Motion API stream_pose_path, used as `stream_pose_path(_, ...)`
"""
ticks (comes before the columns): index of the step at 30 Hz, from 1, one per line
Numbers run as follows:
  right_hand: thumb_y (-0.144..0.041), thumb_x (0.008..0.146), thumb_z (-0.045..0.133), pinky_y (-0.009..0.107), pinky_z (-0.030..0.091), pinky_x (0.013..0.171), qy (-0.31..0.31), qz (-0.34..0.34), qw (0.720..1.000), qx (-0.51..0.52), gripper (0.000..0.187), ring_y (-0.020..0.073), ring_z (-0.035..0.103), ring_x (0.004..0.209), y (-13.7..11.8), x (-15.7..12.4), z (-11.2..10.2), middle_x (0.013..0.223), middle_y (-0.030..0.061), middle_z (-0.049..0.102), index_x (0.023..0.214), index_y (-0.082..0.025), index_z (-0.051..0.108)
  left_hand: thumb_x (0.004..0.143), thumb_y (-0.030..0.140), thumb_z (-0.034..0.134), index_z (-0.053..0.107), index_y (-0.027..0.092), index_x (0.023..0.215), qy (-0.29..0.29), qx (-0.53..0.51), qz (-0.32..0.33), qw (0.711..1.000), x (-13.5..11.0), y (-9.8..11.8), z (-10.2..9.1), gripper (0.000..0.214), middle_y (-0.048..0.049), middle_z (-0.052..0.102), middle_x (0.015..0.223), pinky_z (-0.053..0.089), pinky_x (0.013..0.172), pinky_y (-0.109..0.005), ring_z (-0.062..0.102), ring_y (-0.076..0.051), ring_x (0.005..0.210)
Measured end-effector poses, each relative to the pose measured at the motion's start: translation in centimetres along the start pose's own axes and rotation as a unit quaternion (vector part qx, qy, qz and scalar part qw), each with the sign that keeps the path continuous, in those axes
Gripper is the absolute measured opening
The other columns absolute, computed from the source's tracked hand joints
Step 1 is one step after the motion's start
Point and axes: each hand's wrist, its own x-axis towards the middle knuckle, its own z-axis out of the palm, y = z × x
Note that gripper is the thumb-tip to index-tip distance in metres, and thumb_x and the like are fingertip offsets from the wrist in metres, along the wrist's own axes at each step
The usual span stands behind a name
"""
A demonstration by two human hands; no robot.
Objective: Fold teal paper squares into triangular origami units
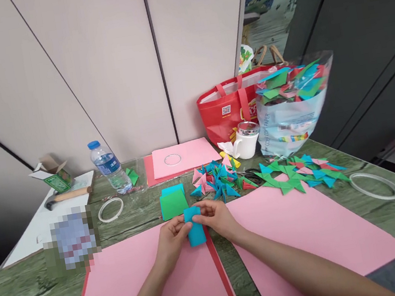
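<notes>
A narrow folded strip of blue paper [196, 233] is held upright between my two hands, above the pink sheets [141, 288]. My left hand [172, 238] pinches its left edge with thumb and fingers. My right hand [219, 217] grips the upper right edge, thumb on the front. Just behind the hands lie green and blue paper pieces [174, 205]. Beyond my right hand is a heap of folded blue, pink and green paper points [221, 177]. Star-shaped rings of folded paper [282, 179] lie farther right.
A water bottle [110, 167], a hammer [69, 194] and a small green box [54, 174] stand or lie at the left. Behind are a white mug [247, 142], a red bag [215, 119] and a plastic bag [288, 122] of folded paper. White rings [111, 210] lie on the table.
</notes>
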Motion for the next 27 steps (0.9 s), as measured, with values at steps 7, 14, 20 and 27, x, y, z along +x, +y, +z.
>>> stream_pose_path(7,-0.027,0.053,0.073,0.022,0.042,0.049,0.011,0.013,1.000,0.007,0.039,0.0092,0.051,0.050,-0.08,0.12,-0.27,0.056,-0.0044,0.055,0.088,-0.014,0.060,0.074,0.036,0.055,0.062,0.014,0.093,-0.028,-0.055,-0.015,0.998,-0.23,0.33,0.12,0.030,-0.0059,0.069,0.080,0.047,0.063,-0.028,0.061,-0.018,0.069)
stream_pose_path(14,-0.029,0.052,0.073,0.026,0.046,0.056,0.003,0.019,1.000,0.021,0.039,0.0137,0.057,0.057,-0.40,-0.19,-0.02,0.064,0.0004,0.063,0.086,-0.015,0.061,0.067,0.033,0.064,0.064,0.013,0.087,0.017,-0.043,-0.005,0.999,-0.06,0.27,-0.03,0.028,-0.0040,0.070,0.072,0.049,0.062,-0.029,0.063,-0.018,0.064)
stream_pose_path(20,-0.028,0.052,0.074,0.028,0.048,0.059,-0.002,0.018,0.998,0.054,0.032,0.0159,0.060,0.063,0.18,-0.05,0.07,0.070,0.0034,0.066,0.079,-0.015,0.062,0.066,0.031,0.065,0.064,0.013,0.086,0.037,-0.045,-0.006,0.998,-0.03,0.33,0.01,0.027,-0.0038,0.070,0.067,0.050,0.061,-0.030,0.063,-0.018,0.061)
stream_pose_path(27,-0.030,0.054,0.073,0.027,0.048,0.060,-0.014,0.006,0.998,0.058,0.027,0.0151,0.059,0.063,-0.14,-0.21,0.17,0.070,0.0021,0.066,0.075,-0.015,0.064,0.065,0.033,0.065,0.064,0.013,0.083,0.046,-0.029,-0.002,0.999,-0.13,0.56,0.13,0.027,-0.0031,0.070,0.067,0.051,0.057,-0.029,0.064,-0.019,0.060)
